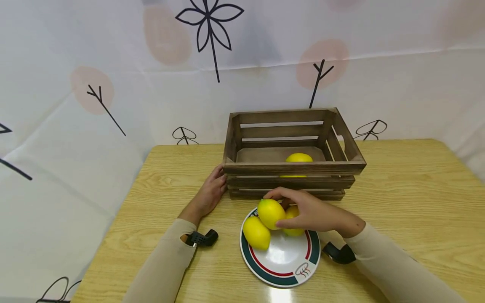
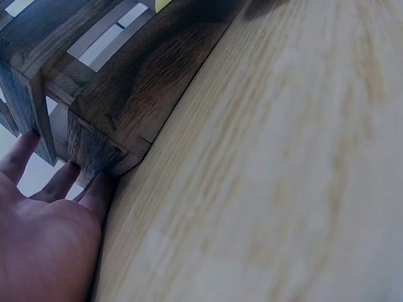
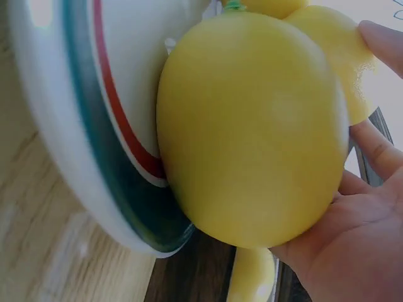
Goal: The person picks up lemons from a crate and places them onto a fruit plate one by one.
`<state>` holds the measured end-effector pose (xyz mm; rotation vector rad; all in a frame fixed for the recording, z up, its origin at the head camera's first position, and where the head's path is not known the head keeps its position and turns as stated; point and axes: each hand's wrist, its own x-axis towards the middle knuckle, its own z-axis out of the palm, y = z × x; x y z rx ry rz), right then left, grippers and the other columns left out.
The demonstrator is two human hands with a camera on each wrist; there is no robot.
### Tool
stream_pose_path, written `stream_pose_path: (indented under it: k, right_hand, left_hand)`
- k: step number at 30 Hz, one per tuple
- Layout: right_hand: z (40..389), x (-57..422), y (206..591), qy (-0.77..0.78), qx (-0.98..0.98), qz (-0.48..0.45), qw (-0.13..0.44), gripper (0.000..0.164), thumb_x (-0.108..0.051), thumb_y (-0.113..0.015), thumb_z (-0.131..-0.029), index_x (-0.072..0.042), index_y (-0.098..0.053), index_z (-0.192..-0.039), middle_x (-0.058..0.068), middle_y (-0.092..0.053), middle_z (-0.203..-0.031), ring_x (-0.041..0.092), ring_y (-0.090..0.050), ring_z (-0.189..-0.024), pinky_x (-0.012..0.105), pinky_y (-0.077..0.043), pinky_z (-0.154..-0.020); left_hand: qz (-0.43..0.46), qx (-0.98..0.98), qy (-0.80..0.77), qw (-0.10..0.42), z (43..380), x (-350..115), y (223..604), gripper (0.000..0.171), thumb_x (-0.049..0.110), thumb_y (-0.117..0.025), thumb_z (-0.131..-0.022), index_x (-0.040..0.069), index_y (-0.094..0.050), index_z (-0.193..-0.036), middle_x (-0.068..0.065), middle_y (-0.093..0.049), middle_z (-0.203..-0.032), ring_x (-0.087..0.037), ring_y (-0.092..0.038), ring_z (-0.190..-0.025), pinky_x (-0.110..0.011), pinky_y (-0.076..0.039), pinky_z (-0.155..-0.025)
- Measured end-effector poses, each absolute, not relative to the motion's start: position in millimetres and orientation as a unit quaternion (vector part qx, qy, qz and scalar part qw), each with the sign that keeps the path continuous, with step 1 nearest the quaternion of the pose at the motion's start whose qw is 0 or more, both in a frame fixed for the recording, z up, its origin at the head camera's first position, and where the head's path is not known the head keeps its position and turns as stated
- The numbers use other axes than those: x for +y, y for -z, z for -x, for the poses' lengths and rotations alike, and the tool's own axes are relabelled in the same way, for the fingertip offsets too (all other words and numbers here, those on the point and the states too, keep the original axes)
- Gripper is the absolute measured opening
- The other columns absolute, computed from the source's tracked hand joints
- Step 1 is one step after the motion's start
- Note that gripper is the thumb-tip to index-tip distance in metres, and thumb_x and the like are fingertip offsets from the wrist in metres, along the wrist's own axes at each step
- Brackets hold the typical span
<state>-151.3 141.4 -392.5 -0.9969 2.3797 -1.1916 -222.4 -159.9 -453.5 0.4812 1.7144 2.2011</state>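
With left hand [image 1: 210,193] spread, touching the near left corner of the wooden crate [image 1: 291,169]. Just right of the first lemon [image 1: 256,232] on the plate [image 1: 280,259], pinching the second lemon [image 1: 271,213], beside the third lemon [image 1: 292,211], with right hand [image 1: 314,212].

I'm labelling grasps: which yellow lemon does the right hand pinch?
The head view's middle yellow oval lemon of three on the round white plate: the right hand pinches only that one.
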Motion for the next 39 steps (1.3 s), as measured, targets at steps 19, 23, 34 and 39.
stream_pose_path:
  k: [19, 23, 34, 39]
  right_hand:
    - [152.8, 138.9, 398.3, 0.389, 0.84, 0.348, 0.15, 0.058, -0.028, -0.078, -0.087, -0.02, -0.052, -0.138, 0.0, -0.059, -0.136, 0.017, -0.058, -0.115, 0.036, -0.051, -0.1]
    - [152.7, 138.5, 401.0, 0.38, 0.843, 0.348, 0.151, 0.058, -0.029, -0.078, -0.088, -0.02, -0.052, -0.139, 0.0, -0.059, -0.137, 0.017, -0.058, -0.114, 0.036, -0.052, -0.099]
    - [152.4, 138.7, 404.5, 0.377, 0.845, 0.347, 0.151, 0.057, -0.028, -0.078, -0.087, -0.021, -0.053, -0.138, 0.0, -0.059, -0.136, 0.017, -0.058, -0.113, 0.036, -0.052, -0.098]
    - [152.4, 138.6, 404.0, 0.374, 0.846, 0.346, 0.156, 0.057, -0.029, -0.078, -0.088, -0.021, -0.053, -0.139, -0.001, -0.059, -0.137, 0.016, -0.058, -0.112, 0.036, -0.052, -0.097]
  left_hand:
    - [-0.169, 0.601, -0.765, 0.158, 223.3, -160.9, 452.5, 0.06, 0.017, -0.034, -0.105, 0.01, -0.011, -0.16, -0.018, -0.007, -0.166, -0.034, -0.009, -0.155, -0.049, -0.006, -0.126]
    - [-0.166, 0.599, -0.767, 0.16, 222.5, -161.0, 451.9, 0.059, 0.016, -0.034, -0.105, 0.009, -0.012, -0.16, -0.018, -0.007, -0.166, -0.034, -0.01, -0.154, -0.048, -0.006, -0.126]
    - [-0.171, 0.596, -0.768, 0.162, 222.6, -160.0, 452.9, 0.059, 0.015, -0.033, -0.105, 0.007, -0.01, -0.159, -0.019, -0.006, -0.166, -0.034, -0.01, -0.153, -0.049, -0.005, -0.126]
    - [-0.169, 0.596, -0.768, 0.162, 223.0, -160.7, 453.8, 0.058, 0.015, -0.033, -0.105, 0.009, -0.012, -0.159, -0.018, -0.008, -0.166, -0.034, -0.011, -0.153, -0.048, -0.006, -0.126]
